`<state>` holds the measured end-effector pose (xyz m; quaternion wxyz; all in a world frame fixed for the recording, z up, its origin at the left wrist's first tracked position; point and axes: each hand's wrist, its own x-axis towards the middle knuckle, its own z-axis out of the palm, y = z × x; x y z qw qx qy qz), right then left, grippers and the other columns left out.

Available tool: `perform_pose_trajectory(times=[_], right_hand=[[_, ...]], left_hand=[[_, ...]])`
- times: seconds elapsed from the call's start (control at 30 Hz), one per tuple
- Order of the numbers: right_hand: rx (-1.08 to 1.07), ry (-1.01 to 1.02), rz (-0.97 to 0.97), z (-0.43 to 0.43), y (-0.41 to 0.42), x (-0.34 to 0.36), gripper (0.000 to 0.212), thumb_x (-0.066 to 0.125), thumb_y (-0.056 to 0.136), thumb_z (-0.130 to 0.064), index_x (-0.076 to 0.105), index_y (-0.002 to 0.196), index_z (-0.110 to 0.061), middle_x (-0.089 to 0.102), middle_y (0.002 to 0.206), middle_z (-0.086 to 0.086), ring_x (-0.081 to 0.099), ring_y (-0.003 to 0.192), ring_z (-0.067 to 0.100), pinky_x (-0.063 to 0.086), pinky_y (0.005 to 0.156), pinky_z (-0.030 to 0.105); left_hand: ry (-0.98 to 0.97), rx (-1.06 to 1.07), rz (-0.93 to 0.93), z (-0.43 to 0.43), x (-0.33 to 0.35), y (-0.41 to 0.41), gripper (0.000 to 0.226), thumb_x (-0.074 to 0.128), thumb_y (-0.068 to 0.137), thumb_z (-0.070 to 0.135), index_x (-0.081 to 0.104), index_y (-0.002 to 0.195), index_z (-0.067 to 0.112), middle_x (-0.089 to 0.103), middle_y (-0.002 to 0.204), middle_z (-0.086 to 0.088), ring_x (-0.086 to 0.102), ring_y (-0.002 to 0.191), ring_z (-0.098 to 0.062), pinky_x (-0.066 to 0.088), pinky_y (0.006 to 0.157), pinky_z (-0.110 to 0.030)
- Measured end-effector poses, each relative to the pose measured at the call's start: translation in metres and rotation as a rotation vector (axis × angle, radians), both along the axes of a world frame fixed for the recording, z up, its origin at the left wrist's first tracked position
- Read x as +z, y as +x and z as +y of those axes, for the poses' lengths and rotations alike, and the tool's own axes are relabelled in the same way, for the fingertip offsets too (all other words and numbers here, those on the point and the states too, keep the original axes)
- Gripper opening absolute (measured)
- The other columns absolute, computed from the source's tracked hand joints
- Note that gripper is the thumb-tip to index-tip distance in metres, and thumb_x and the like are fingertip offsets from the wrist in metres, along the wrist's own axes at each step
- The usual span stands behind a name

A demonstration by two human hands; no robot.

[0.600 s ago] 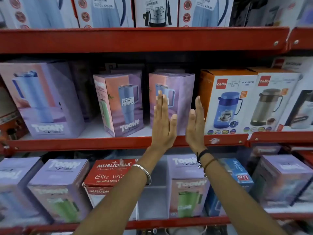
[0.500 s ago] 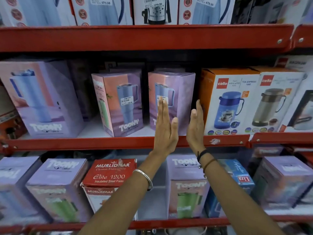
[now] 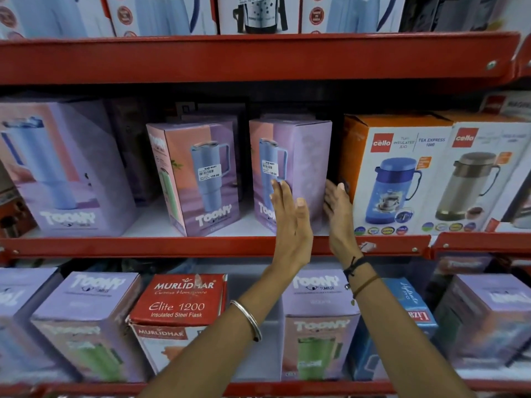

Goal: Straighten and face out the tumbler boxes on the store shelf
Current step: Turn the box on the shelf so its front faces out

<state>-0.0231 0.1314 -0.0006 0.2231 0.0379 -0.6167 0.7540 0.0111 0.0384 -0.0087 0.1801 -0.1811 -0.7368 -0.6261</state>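
Three lilac Toony tumbler boxes stand on the middle red shelf (image 3: 172, 246). The right one (image 3: 304, 156) is turned so its corner faces out. My left hand (image 3: 290, 222) lies flat with fingers apart against its front lower part. My right hand (image 3: 337, 214) is flat at the box's right side, in the gap beside the orange box; whether it touches is unclear. The middle tumbler box (image 3: 201, 179) is also angled. A larger Toony box (image 3: 66, 170) stands at the far left.
Two Cello jug boxes (image 3: 399, 173) stand close on the right. The red shelf above (image 3: 258, 56) carries more boxes. The shelf below holds several Toony boxes (image 3: 86, 320), a red Murlidhar flask box (image 3: 181, 303) and a blue box (image 3: 413, 305).
Both hands have slid lower on the right tumbler box. The right hand has moved into the gap at the box's right side.
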Motion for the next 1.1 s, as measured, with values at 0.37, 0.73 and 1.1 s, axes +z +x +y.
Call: perform_pose_trajectory(times=[0.37,0.73,1.1], right_hand=[[-0.034,-0.005,0.090,-0.022,0.033,-0.003,0.048,0.025,0.098,-0.041,0.053,0.128,-0.016,0.055,0.134,0.001,0.054,0.117,0.003,0.045,0.097,0.021],[-0.194,-0.023,0.085,-0.046,0.036,-0.017,0.058,0.024,0.090,-0.053,0.063,0.116,-0.020,0.064,0.126,0.005,0.058,0.117,0.016,0.044,0.101,0.032],[-0.008,-0.171,-0.120,-0.009,-0.039,0.028,0.068,0.018,0.092,-0.058,0.042,0.138,-0.014,0.044,0.147,0.007,0.041,0.133,0.023,0.032,0.107,0.035]], left_hand=[[0.252,-0.074,0.017,-0.047,0.012,-0.041,0.088,0.024,0.076,0.082,0.032,0.143,0.026,0.042,0.149,0.001,0.041,0.136,-0.011,0.032,0.115,-0.044],[0.268,-0.027,-0.040,-0.064,0.007,-0.053,0.072,0.020,0.089,0.063,0.032,0.144,0.019,0.034,0.154,-0.001,0.029,0.142,-0.012,0.021,0.120,-0.043],[0.266,-0.014,-0.042,-0.014,-0.002,0.018,0.082,0.010,0.067,0.088,0.009,0.137,0.045,0.004,0.158,0.019,0.004,0.143,0.008,0.007,0.101,0.005]])
